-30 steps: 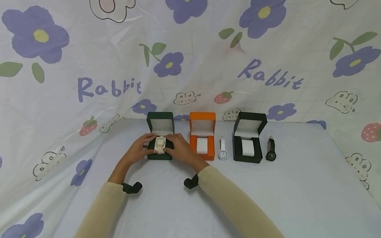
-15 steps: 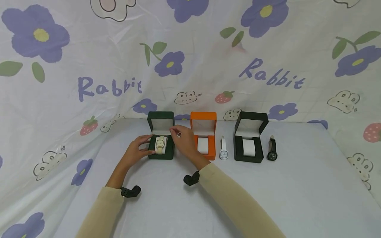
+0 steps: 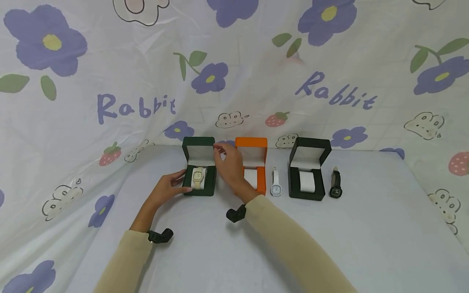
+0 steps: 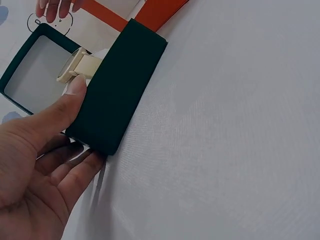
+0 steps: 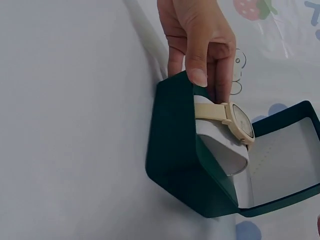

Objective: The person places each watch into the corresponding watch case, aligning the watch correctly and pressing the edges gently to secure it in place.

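Green box (image 3: 198,187) lies open, cream watch (image 3: 198,177) inside.

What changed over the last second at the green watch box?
The right hand let go of the cream watch and rose to the top edge of the green box lid. The left hand slid off the watch and now holds the box's left side. Watch, orange box and black box stayed put.
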Demonstrator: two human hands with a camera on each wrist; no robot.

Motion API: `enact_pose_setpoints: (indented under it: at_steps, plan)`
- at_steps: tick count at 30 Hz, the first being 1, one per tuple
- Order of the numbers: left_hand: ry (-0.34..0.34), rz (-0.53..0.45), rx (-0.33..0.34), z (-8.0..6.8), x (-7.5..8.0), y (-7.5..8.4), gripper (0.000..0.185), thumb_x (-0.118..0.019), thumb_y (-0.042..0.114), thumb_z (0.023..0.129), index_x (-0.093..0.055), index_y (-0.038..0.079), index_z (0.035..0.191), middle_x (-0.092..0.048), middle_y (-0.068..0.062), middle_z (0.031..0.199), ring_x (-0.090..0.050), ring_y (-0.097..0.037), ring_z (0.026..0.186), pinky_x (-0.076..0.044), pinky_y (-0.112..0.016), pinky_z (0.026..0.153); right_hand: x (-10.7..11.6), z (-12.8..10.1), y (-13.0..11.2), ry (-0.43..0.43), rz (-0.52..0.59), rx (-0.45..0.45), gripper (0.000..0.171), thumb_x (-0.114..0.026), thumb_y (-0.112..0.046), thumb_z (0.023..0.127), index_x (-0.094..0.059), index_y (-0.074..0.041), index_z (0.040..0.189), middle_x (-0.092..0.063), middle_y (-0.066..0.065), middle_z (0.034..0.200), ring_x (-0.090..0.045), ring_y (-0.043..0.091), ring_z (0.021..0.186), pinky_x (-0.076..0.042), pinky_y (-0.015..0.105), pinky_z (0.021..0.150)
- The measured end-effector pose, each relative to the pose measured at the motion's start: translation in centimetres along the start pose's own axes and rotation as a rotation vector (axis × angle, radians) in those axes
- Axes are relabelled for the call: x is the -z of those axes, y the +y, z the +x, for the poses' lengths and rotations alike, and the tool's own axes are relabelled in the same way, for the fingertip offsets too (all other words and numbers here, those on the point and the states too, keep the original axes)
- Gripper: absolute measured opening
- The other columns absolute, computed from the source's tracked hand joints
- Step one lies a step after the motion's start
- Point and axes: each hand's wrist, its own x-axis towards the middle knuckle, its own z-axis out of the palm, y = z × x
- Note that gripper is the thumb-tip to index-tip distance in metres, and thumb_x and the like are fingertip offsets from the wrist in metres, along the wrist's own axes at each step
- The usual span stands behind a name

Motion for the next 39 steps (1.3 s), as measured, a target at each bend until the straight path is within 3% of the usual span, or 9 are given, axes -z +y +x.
enact_pose_setpoints:
  at_steps: [9,16,20,25,32,35,39]
  plan:
    - [0.003,-0.096,0.078,0.0,-0.2,-0.1,0.083,-0.086,0.019,0.083,-0.044,0.008,0.154,-0.041,-0.014,0.157,-0.046,-0.031,0.140,-0.049,-0.042,0.104,0.1,0.8,-0.3,-0.078,-0.029,-0.028,0.040,-0.063,-0.012,0.101,-0.059,-0.008,0.140,-0.056,0.007,0.144,-0.057,0.019,0.123,-0.048,0.031,0.106]
    - [-0.006,-0.141,0.088,0.0,-0.4,-0.2,0.080,-0.081,0.011,0.087,-0.039,0.005,0.155,-0.037,-0.017,0.159,-0.040,-0.035,0.144,-0.046,-0.047,0.106,0.1,1.6,-1.0,-0.200,-0.020,-0.011,0.051,-0.059,-0.015,0.103,-0.045,-0.005,0.151,-0.041,0.012,0.158,-0.038,0.023,0.146,-0.030,0.036,0.122]
    - [-0.008,-0.137,0.069,0.0,-0.4,-0.1,0.077,-0.079,0.007,0.089,-0.038,0.000,0.154,-0.036,-0.019,0.158,-0.038,-0.038,0.144,-0.042,-0.049,0.108,0.0,2.0,-1.0,-0.275,0.001,-0.046,0.052,-0.057,-0.018,0.105,-0.043,-0.003,0.153,-0.038,0.012,0.160,-0.034,0.023,0.149,-0.026,0.035,0.123]
    - [-0.006,-0.120,0.067,-0.3,-0.4,0.0,0.077,-0.080,0.012,0.089,-0.040,0.004,0.155,-0.038,-0.016,0.158,-0.041,-0.034,0.143,-0.044,-0.046,0.108,0.0,2.1,-1.2,-0.336,0.007,-0.098,0.053,-0.055,-0.021,0.106,-0.041,-0.005,0.154,-0.039,0.008,0.161,-0.033,0.020,0.149,-0.025,0.032,0.123]
    - [-0.016,-0.122,0.066,-0.3,-0.4,0.3,0.077,-0.079,0.013,0.090,-0.039,0.006,0.156,-0.036,-0.015,0.159,-0.039,-0.035,0.144,-0.043,-0.048,0.109,-0.1,2.3,-1.2,-0.432,-0.034,-0.117,0.062,-0.055,-0.020,0.106,-0.028,-0.001,0.159,-0.026,0.014,0.165,-0.026,0.027,0.152,-0.022,0.040,0.125]
    - [-0.026,-0.123,0.082,-0.6,-0.5,0.9,0.077,-0.078,0.012,0.091,-0.037,0.004,0.156,-0.034,-0.017,0.160,-0.038,-0.036,0.145,-0.042,-0.049,0.110,-0.2,2.1,-1.0,-0.477,-0.065,-0.142,0.068,-0.054,-0.025,0.106,-0.020,-0.004,0.161,-0.018,0.014,0.167,-0.023,0.028,0.153,-0.022,0.043,0.125]
    - [-0.040,-0.128,0.090,-1.3,-0.3,2.7,0.077,-0.077,0.010,0.091,-0.036,0.001,0.155,-0.034,-0.019,0.159,-0.038,-0.037,0.144,-0.043,-0.048,0.110,-0.2,2.1,-0.8,-0.475,-0.085,-0.145,0.069,-0.054,-0.028,0.107,-0.019,-0.004,0.162,-0.020,0.016,0.166,-0.025,0.029,0.152,-0.023,0.043,0.124]
